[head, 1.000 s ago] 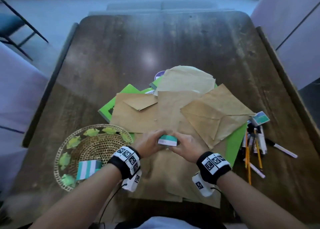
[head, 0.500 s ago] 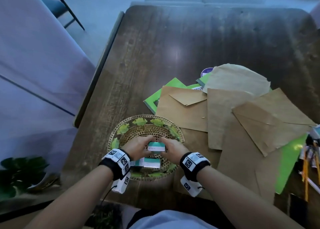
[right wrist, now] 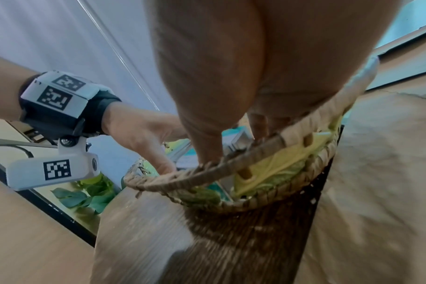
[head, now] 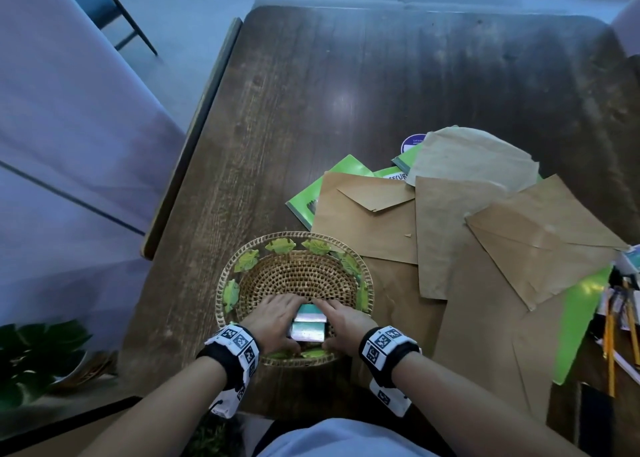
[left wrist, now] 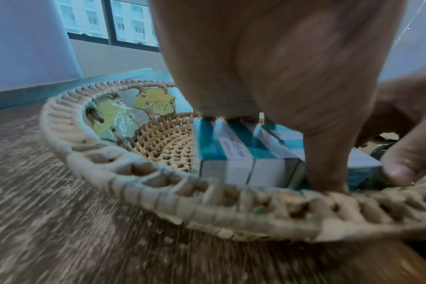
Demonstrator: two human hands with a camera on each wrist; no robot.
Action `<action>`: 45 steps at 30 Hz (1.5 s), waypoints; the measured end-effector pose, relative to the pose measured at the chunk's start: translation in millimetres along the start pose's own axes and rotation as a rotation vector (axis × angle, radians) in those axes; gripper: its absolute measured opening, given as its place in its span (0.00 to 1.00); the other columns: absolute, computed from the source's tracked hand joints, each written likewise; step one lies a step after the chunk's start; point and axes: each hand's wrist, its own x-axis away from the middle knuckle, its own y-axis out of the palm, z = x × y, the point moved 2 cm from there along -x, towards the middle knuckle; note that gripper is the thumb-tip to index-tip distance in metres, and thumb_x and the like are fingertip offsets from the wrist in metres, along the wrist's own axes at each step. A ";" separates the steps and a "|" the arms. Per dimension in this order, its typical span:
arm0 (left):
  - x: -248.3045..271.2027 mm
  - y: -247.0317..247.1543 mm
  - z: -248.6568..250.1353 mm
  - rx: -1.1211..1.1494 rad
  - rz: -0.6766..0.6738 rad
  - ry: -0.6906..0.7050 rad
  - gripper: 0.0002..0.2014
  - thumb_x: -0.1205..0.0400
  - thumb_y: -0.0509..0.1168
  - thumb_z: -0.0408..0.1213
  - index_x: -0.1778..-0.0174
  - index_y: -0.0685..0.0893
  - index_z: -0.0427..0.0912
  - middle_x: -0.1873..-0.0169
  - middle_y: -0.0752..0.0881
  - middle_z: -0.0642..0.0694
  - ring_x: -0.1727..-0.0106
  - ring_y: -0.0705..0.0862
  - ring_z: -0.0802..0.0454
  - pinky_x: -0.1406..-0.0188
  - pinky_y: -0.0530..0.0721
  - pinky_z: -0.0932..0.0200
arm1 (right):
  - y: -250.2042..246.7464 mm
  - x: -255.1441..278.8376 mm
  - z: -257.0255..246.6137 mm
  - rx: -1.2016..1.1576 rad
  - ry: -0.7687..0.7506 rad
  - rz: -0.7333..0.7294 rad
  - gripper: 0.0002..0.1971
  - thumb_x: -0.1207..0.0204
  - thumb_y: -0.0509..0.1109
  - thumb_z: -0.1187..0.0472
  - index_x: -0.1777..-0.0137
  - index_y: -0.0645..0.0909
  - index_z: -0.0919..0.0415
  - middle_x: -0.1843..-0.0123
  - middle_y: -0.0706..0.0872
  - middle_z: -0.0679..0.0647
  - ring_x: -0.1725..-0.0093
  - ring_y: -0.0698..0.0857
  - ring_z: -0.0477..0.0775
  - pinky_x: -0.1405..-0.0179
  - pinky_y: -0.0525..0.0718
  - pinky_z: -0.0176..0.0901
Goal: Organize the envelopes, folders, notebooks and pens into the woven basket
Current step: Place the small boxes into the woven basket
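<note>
The round woven basket (head: 242, 249) with green leaf trim sits on the dark wooden table near its front left. Small teal-and-white boxes (head: 309, 325) lie in its near half. My left hand (head: 277, 321) and right hand (head: 341, 325) grip them from either side, fingers at the far end and thumbs at the near rim. The left wrist view shows the boxes (left wrist: 236, 153) side by side under my left hand (left wrist: 280, 67), behind the basket rim (left wrist: 110, 169). Brown envelopes (head: 367, 221) overlap green folders (head: 311, 200) to the right. Pens (head: 620, 318) lie at the far right.
A purple round sticker (head: 412, 143) peeks out behind the pale top envelope (head: 474, 155). A dark flat object (head: 595, 418) lies at the table's near right corner. A leafy plant (head: 34, 352) stands on the floor to the left. The table's left edge (head: 194, 138) runs close to the basket.
Both hands carried a teal-and-white box from above the envelopes leftward into the basket and lowered it against the box lying there. My view swung left with them.
</note>
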 end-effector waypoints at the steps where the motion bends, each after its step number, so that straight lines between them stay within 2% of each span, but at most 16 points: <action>1: 0.4 -1.2 0.5 0.009 0.019 0.003 0.42 0.26 0.72 0.60 0.19 0.62 0.51 0.26 0.72 0.53 0.25 0.69 0.54 0.18 0.62 0.49 | 0.1 -0.4 -0.6 0.006 0.000 0.012 0.48 0.26 0.77 0.52 0.13 0.49 0.48 0.23 0.72 0.54 0.34 0.81 0.60 0.38 0.84 0.56; 3: 1.8 -3.6 1.2 0.036 0.043 0.001 0.38 0.24 0.71 0.57 0.20 0.64 0.51 0.28 0.74 0.53 0.28 0.72 0.55 0.20 0.66 0.50 | -0.7 -0.3 -0.6 0.018 0.000 0.031 0.47 0.24 0.75 0.51 0.13 0.48 0.48 0.22 0.72 0.54 0.35 0.82 0.60 0.40 0.85 0.56; 7: 2.3 -5.3 2.1 0.045 0.045 -0.009 0.37 0.23 0.72 0.55 0.21 0.65 0.50 0.28 0.75 0.53 0.29 0.73 0.55 0.23 0.66 0.55 | -1.7 1.8 1.7 0.007 0.025 0.052 0.46 0.24 0.75 0.48 0.13 0.49 0.51 0.21 0.73 0.53 0.34 0.83 0.58 0.38 0.84 0.55; 12: 1.2 -6.6 5.3 0.033 0.024 -0.018 0.37 0.23 0.73 0.52 0.21 0.65 0.49 0.28 0.75 0.51 0.29 0.74 0.54 0.22 0.67 0.54 | 0.2 1.6 -0.2 0.024 0.030 0.058 0.44 0.23 0.74 0.49 0.14 0.52 0.53 0.21 0.74 0.54 0.33 0.82 0.59 0.37 0.84 0.57; 15: 0.7 -8.1 7.3 0.002 0.009 -0.029 0.37 0.23 0.73 0.52 0.20 0.65 0.48 0.27 0.75 0.50 0.28 0.74 0.52 0.22 0.68 0.52 | -0.3 1.0 -1.9 0.024 0.029 0.047 0.47 0.24 0.75 0.51 0.13 0.48 0.54 0.21 0.72 0.55 0.32 0.81 0.59 0.36 0.83 0.57; 17: 1.5 -9.0 9.0 -0.021 -0.012 -0.041 0.39 0.23 0.72 0.54 0.19 0.63 0.47 0.24 0.73 0.49 0.25 0.72 0.51 0.19 0.64 0.50 | -2.2 0.9 -2.4 0.006 0.020 0.024 0.51 0.24 0.76 0.52 0.12 0.43 0.52 0.19 0.69 0.55 0.31 0.81 0.60 0.36 0.84 0.58; 20: 3.4 -12.5 15.9 -0.023 -0.027 -0.059 0.47 0.24 0.69 0.62 0.14 0.55 0.48 0.17 0.64 0.49 0.17 0.61 0.50 0.14 0.51 0.45 | -9.4 6.2 1.2 -0.070 0.009 0.030 0.53 0.24 0.76 0.54 0.12 0.39 0.52 0.14 0.61 0.54 0.27 0.78 0.60 0.34 0.83 0.58; 23: -0.1 -26.0 33.5 0.008 0.008 -0.027 0.47 0.23 0.66 0.66 0.13 0.52 0.52 0.15 0.59 0.50 0.15 0.58 0.50 0.15 0.51 0.45 | -20.9 22.1 12.7 -0.162 -0.008 0.120 0.52 0.23 0.75 0.52 0.12 0.39 0.49 0.12 0.57 0.51 0.21 0.73 0.58 0.27 0.79 0.56; 26: -15.4 -42.8 61.7 0.007 0.066 0.055 0.45 0.23 0.67 0.65 0.14 0.54 0.54 0.16 0.61 0.51 0.16 0.61 0.51 0.16 0.57 0.47 | -35.7 48.0 37.8 -0.266 -0.023 0.274 0.46 0.22 0.73 0.49 0.12 0.47 0.46 0.13 0.61 0.47 0.20 0.71 0.54 0.24 0.74 0.52; 28: -31.2 -53.2 85.7 0.002 0.114 0.131 0.43 0.23 0.66 0.66 0.15 0.58 0.54 0.19 0.66 0.51 0.19 0.65 0.50 0.19 0.62 0.49 | -44.5 68.7 64.0 -0.313 -0.014 0.385 0.40 0.21 0.71 0.48 0.13 0.55 0.45 0.17 0.69 0.48 0.23 0.74 0.51 0.25 0.75 0.51; 30: -49.0 -63.8 117.4 -0.003 0.155 0.208 0.39 0.22 0.65 0.65 0.17 0.62 0.54 0.22 0.69 0.51 0.22 0.70 0.50 0.22 0.68 0.50 | -53.7 92.9 98.2 -0.365 0.033 0.493 0.34 0.21 0.72 0.50 0.16 0.64 0.50 0.24 0.77 0.50 0.29 0.79 0.51 0.28 0.78 0.51; 32: -68.7 -74.6 159.2 0.017 0.184 0.271 0.36 0.20 0.63 0.64 0.18 0.64 0.55 0.25 0.72 0.51 0.26 0.73 0.50 0.25 0.72 0.51 | -61.2 118.9 139.3 -0.418 0.095 0.586 0.28 0.22 0.73 0.55 0.22 0.74 0.56 0.33 0.83 0.53 0.38 0.83 0.53 0.35 0.81 0.53; 34: -90.3 -82.8 202.6 0.055 0.189 0.318 0.33 0.19 0.64 0.62 0.20 0.66 0.55 0.27 0.75 0.50 0.31 0.78 0.48 0.30 0.77 0.50 | -67.5 142.8 179.9 -0.438 0.145 0.650 0.23 0.24 0.73 0.56 0.28 0.80 0.59 0.40 0.86 0.55 0.42 0.85 0.54 0.39 0.83 0.56; 37: -134.9 -85.9 272.1 0.083 0.168 0.412 0.30 0.19 0.64 0.62 0.24 0.71 0.51 0.30 0.78 0.48 0.37 0.83 0.43 0.39 0.82 0.49 | -81.9 183.0 243.3 -0.430 0.245 0.708 0.21 0.24 0.74 0.57 0.31 0.81 0.58 0.40 0.86 0.54 0.41 0.85 0.55 0.39 0.83 0.56; 41: -201.5 -87.5 368.0 0.101 0.137 0.494 0.29 0.19 0.68 0.56 0.26 0.75 0.45 0.31 0.80 0.45 0.37 0.83 0.41 0.40 0.81 0.49 | -108.0 234.5 328.8 -0.389 0.376 0.754 0.20 0.23 0.73 0.56 0.31 0.81 0.57 0.37 0.85 0.54 0.38 0.84 0.55 0.36 0.81 0.51; 45: -256.9 -93.0 447.0 0.123 0.102 0.491 0.26 0.17 0.67 0.54 0.26 0.74 0.46 0.31 0.79 0.45 0.37 0.82 0.42 0.43 0.79 0.52 | -131.6 269.9 407.6 -0.315 0.477 0.789 0.20 0.23 0.73 0.56 0.32 0.81 0.58 0.35 0.84 0.56 0.35 0.81 0.57 0.33 0.78 0.49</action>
